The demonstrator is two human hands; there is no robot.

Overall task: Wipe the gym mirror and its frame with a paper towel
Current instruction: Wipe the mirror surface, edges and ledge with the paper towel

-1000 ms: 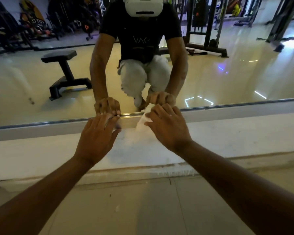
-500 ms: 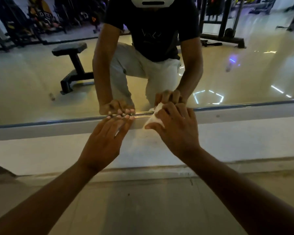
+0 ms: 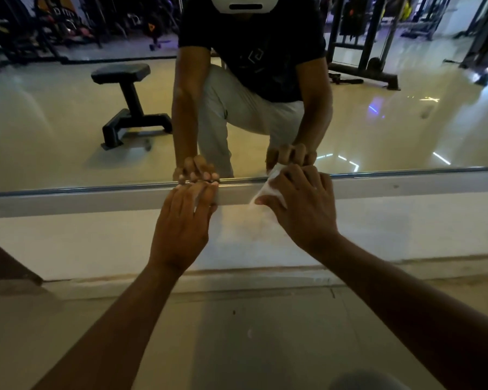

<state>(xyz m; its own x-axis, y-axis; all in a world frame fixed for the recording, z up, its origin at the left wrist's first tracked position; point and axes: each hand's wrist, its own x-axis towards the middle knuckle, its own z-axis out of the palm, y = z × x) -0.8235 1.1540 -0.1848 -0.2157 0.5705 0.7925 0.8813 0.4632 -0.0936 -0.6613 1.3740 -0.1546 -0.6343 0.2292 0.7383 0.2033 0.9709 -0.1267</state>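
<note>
Two hands, one towel, one mirror. Far left in reflection: one black bench (image 3: 124,99). Left hand (image 3: 183,229) flat, fingers straight, tips touching the frame (image 3: 96,201) at mirror (image 3: 54,130) bottom edge; holds nothing. Just right of it, one paper towel (image 3: 268,192), white, crumpled, pressed on frame. Right hand (image 3: 304,204) grips towel, fingers curled over it. Hands near each other, not touching.

A pale tiled floor (image 3: 265,333) runs up to a low white ledge (image 3: 96,243) below the mirror's grey frame (image 3: 68,202). Small dark specks dot the tiles near the ledge. A dark brown shape (image 3: 6,266) sits at the ledge's left end.
</note>
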